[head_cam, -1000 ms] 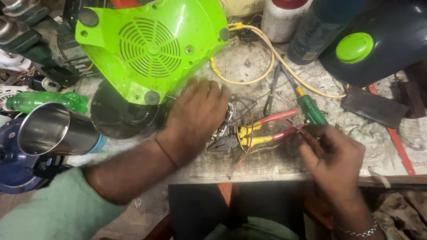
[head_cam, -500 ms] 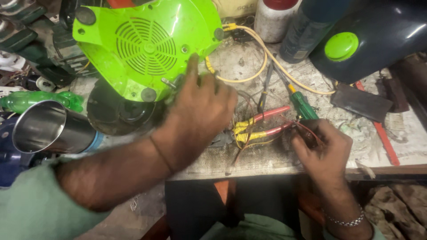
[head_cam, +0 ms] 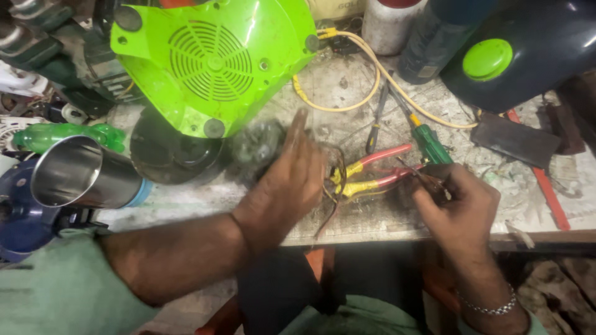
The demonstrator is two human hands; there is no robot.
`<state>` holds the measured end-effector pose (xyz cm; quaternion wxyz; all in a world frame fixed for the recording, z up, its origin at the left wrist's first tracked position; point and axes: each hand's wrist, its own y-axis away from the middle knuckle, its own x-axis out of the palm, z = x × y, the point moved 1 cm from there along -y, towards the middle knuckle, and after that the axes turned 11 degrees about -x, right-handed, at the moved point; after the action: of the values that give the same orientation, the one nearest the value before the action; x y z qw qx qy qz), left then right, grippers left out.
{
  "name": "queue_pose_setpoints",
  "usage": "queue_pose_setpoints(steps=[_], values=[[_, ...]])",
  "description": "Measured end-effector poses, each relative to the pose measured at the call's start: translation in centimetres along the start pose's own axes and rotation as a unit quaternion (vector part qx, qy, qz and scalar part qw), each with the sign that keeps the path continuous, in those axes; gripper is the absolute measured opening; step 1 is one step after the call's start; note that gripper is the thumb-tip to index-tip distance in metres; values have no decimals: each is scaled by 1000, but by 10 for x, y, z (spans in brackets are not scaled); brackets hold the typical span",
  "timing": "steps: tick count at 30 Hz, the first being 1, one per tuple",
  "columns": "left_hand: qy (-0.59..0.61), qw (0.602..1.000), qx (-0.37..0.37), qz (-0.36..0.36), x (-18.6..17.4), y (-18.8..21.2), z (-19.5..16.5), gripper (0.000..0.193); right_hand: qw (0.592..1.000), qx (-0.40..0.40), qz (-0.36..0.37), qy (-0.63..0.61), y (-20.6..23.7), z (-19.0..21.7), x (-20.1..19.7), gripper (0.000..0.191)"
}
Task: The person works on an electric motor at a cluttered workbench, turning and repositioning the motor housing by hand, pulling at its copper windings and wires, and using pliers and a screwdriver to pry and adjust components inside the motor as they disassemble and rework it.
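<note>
Green plastic everywhere on this one: a lime-green housing with a round vent grille sits at about 11 o'clock on the table, tilted up so the underside faces the camera. Just below it at 9 o'clock there's a black round base, and further left a steel cup lying on its side next to a blue part.

Left hand is dead centre, palm down, fingers stretched out flat and a bit blurred, reaching over a dark blurry lump right under the housing's edge. Can't tell if it's actually grabbing that lump or only touching it, the blur kills it. Its thumb side is just beside a tangle of thin wires.

Right hand is at 4 o'clock, fingers pinched shut on a small dark bit with wire ends at its tip. Those wires run back toward pliers with red and yellow grips lying between the two hands. A green-handled screwdriver lies just above the right hand, touching nothing I can make out except the table.

A yellow cable loops from the housing toward 1 o'clock, passing a dark blue cover with a green knob. White can at 12. A bracelet is on the right wrist.
</note>
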<state>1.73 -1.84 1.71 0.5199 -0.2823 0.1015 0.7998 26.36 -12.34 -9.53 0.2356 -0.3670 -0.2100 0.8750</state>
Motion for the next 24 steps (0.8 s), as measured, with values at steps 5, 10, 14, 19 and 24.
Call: queue_pose_setpoints(steps=[5,10,14,19,24], values=[[21,997,-79,-17,9,6,1,33,1000,-9,-8,22,0,0,0,17],[35,994,-88,-45,12,5,-13,50,1000,-11,-7,20,1,1,-1,15],[33,998,-54,18,17,9,-8,39,1000,8,-1,27,2,3,-2,15],[109,991,-78,6,13,9,0,46,1000,-24,-16,13,0,2,-1,15],[149,981,-68,102,15,-1,19,35,1000,-7,-7,-12,0,-1,0,15]])
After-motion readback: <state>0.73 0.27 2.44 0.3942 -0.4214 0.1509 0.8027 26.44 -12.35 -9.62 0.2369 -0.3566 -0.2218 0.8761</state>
